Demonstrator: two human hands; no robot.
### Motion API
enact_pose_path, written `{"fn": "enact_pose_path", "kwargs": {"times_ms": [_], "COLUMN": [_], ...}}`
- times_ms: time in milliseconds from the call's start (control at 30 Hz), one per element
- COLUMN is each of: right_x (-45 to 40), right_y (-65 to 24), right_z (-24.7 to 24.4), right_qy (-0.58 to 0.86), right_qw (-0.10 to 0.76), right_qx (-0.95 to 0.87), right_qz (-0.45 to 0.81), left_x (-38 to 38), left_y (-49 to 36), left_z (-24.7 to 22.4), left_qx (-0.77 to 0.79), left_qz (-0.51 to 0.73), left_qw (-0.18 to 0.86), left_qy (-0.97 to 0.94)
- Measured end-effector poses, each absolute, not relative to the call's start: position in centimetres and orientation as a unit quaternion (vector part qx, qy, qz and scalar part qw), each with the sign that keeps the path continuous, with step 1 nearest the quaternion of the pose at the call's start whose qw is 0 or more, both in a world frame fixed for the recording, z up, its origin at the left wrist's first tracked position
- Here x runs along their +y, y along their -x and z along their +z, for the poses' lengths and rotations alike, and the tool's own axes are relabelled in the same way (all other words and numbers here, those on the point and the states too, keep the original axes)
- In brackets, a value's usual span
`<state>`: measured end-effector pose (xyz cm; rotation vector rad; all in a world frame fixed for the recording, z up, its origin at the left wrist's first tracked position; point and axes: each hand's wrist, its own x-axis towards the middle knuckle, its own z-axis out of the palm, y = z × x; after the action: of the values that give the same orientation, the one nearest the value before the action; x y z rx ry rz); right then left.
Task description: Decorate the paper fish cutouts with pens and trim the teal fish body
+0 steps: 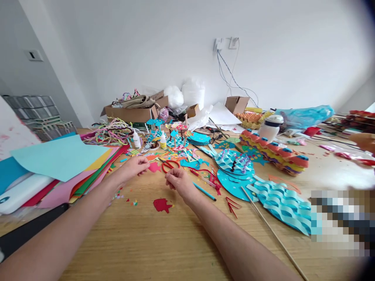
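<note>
My left hand (137, 166) hovers over the table with its fingers curled together, close beside a pink paper cut-out (154, 167). I cannot tell whether the fingertips touch it. My right hand (179, 182) has thumb and fingers pinched together; whatever they hold, if anything, is too small to make out. Just beyond that hand lie orange-handled scissors (170, 166). A dark red paper fish (162, 205) lies flat on the wood between my forearms. Right of my right hand are a blue pencil (205, 191) and a red pen (202, 177).
Coloured paper sheets (58, 156) are stacked at left. Two glue bottles (163, 140) stand behind paper scraps. Blue decorated paper plates (234, 183), a painted egg-carton strip (272, 152) and a wooden stick (272, 230) lie at right. Cardboard boxes (131, 113) line the wall.
</note>
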<state>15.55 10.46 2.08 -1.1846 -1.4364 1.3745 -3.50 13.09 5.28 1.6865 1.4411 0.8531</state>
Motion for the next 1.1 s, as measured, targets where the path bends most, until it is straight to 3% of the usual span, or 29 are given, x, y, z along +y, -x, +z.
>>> {"fn": "enact_pose_path", "kwargs": {"times_ms": [467, 733, 900, 1100], "right_x": [10.3, 10.5, 10.2, 9.2], "right_y": [-15.2, -15.4, -16.7, -17.6], "right_z": [1.9, 1.6, 2.9, 4.6], "right_qy": [0.487, 0.504, 0.488, 0.426], "right_qw": [0.379, 0.348, 0.225, 0.067], "right_qx": [-0.640, -0.687, -0.786, -0.862], "right_qz": [0.458, 0.391, 0.306, 0.265], "left_x": [20.6, 22.1, 20.9, 15.3], "left_y": [4.8, 4.2, 4.0, 2.9], "left_z": [2.9, 2.1, 3.4, 5.2], "left_qx": [0.690, 0.722, 0.690, 0.573], "left_qz": [0.290, 0.260, 0.244, 0.156], "left_qw": [0.343, 0.259, 0.242, 0.327], "left_qy": [-0.568, -0.586, -0.637, -0.735]}}
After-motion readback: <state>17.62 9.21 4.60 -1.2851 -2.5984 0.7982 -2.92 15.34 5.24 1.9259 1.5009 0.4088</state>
